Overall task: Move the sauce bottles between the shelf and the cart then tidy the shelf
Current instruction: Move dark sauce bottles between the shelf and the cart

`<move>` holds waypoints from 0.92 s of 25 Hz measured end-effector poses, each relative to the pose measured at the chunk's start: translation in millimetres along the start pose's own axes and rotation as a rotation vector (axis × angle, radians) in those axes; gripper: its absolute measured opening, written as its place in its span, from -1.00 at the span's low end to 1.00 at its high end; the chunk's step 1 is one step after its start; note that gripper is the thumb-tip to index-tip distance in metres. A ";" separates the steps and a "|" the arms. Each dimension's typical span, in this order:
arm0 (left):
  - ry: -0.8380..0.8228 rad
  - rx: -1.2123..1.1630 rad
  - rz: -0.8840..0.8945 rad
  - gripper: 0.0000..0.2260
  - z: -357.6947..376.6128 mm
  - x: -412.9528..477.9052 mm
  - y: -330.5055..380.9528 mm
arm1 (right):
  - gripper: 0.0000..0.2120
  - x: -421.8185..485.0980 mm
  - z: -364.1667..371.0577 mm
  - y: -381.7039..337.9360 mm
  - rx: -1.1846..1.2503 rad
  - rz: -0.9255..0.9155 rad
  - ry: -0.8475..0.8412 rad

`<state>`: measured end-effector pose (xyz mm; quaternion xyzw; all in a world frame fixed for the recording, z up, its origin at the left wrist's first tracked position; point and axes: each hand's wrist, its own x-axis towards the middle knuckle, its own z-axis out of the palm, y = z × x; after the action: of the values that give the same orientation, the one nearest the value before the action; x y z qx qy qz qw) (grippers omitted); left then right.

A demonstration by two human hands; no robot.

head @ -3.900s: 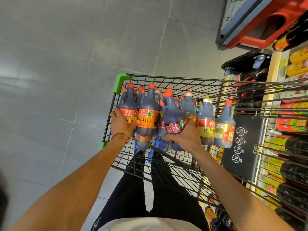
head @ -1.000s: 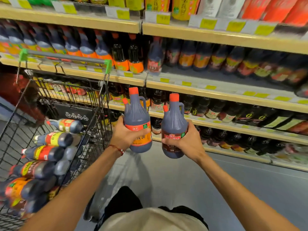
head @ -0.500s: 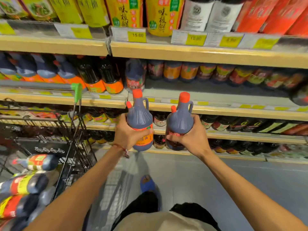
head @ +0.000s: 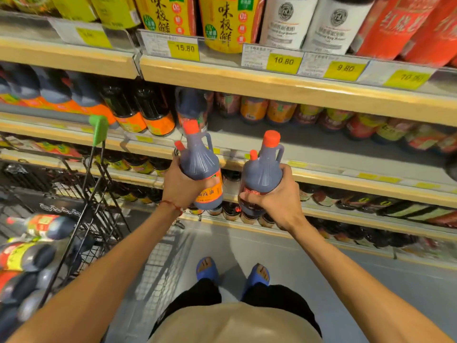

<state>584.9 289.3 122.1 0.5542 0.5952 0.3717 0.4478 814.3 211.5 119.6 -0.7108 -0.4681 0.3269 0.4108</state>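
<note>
Though apart, left hand (head: 184, 188) curled round one sauce bottle (head: 199, 162), right hand (head: 277, 201) round another (head: 263, 172).

A: Where's the cart (head: 99, 206)?
B: Left of the person, its end near the shelf (head: 309, 91). The cart bottles (head: 47, 226) lie in it on their sides.
A: And the held pair?
B: Before the shelf, upright, just beside each other: left bottle (head: 200, 164) in the left hand (head: 184, 188), right bottle (head: 263, 172) in the right hand (head: 277, 199).

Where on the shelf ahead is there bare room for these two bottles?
Bare shelf deck runs right of the lone handled bottle, in front of the back row of small bottles. Left of it, orange-labelled bottles crowd the edge.
</note>
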 end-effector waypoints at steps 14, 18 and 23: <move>0.213 0.022 0.086 -0.19 13.0 18.8 -2.3 | -0.13 51.5 -7.3 -9.7 0.131 -0.266 0.043; 0.252 0.014 0.148 -0.26 2.7 41.0 -11.8 | -0.08 71.0 21.5 -12.3 0.155 -0.341 0.126; 0.267 0.072 0.315 -0.23 -9.7 68.5 -22.1 | -0.14 104.5 60.3 -21.5 0.180 -0.412 0.218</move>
<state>569.6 355.3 96.2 0.6018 0.5680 0.4860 0.2810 790.9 330.7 103.3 -0.5920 -0.5252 0.1980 0.5784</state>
